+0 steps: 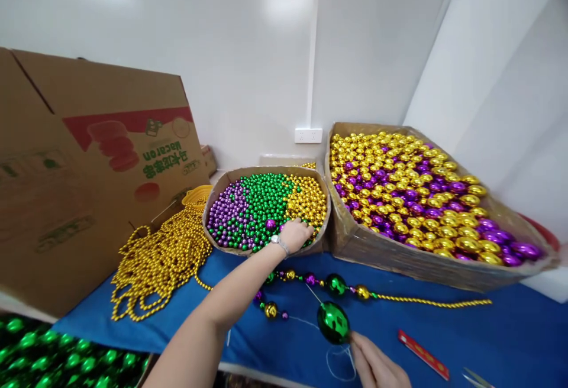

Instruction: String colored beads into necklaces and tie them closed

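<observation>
HEAD VIEW
Surface: worktop (377,323) under blue cloth, running L to R. Room: plain white wall (231,80) behind, w/ white vert. trunking (313,51) down to white double socket (308,135).

Stock on/around worktop:
- Lg. brown cardboard carton w/ red-and-green print (97,199), far L; lettering upside down.
- Heap of gold bead strings (164,270), beside it.
- Low cardboard box of sm. purple, green & gold round beads (246,252), ctr. back.
- Bigger cardboard box of glossy gold & purple oval beads (368,252), rt. back.
- Lg. shiny green beads (66,352), btm L corner, lower than worktop.
- Flat red strip w/ gold marks (423,354) & metal pointed tool (477,378), partly cut off, rt. front.

Work: lg. glossy green oval bead (333,323), front ctr., on white thread (314,294); long axis appears to lean upper L to lower rt. Behind: multicolour bead strand (336,284) on cloth, mainly L–R, gold small-bead tail pointing rt.

Hands: R hand (377,364), fingertips pinched tog. at green bead's lower-rt. end. L hand (298,234), w/ bracelet, reaches into ctr. box, gold/green side; fingers partly hidden, can't tell if gripping.
</observation>
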A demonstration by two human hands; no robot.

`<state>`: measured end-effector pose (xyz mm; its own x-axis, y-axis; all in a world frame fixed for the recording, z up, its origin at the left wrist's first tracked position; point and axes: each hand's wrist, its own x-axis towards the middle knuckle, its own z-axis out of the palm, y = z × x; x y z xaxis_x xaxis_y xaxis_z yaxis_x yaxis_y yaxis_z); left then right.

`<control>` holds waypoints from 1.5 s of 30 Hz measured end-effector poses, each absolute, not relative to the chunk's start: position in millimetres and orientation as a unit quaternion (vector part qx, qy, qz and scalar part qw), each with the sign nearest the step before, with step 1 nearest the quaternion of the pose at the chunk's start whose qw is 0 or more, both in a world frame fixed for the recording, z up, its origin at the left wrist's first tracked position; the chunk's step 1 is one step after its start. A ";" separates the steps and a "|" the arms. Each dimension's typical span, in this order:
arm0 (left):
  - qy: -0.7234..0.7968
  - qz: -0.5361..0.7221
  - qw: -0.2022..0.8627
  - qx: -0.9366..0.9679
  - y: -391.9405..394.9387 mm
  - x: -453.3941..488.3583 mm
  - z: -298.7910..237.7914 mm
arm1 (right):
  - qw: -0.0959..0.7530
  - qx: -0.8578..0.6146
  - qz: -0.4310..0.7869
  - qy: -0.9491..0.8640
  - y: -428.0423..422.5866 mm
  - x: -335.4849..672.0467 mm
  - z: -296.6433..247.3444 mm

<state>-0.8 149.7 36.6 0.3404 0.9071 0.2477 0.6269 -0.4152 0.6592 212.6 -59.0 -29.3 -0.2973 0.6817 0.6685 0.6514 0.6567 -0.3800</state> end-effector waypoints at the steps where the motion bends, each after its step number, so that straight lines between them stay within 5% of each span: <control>1: 0.490 0.310 0.239 0.779 148.4 -2.7 38.9 | 0.425 -0.415 0.020 -0.804 -59.1 213.0 -28.1; 5: 0.495 0.348 0.280 0.745 124.0 -12.5 49.1 | 0.439 -0.433 0.031 -0.787 -60.3 213.7 -26.8; 10: 0.399 0.453 0.618 0.504 64.4 -17.7 47.9 | 0.445 -0.469 0.022 -0.762 -60.9 211.6 -30.7; 13: 0.356 0.472 0.709 0.385 38.9 -15.7 42.0 | 0.440 -0.467 0.015 -0.767 -60.4 208.3 -29.6; 27: 0.356 0.485 0.712 0.361 17.8 -5.1 34.3 | 0.406 -0.467 -0.056 -0.784 -61.8 208.0 -34.5; 45: 0.347 0.472 0.739 0.332 16.8 -8.7 24.8 | 0.398 -0.470 0.032 -0.787 -62.6 208.8 -43.4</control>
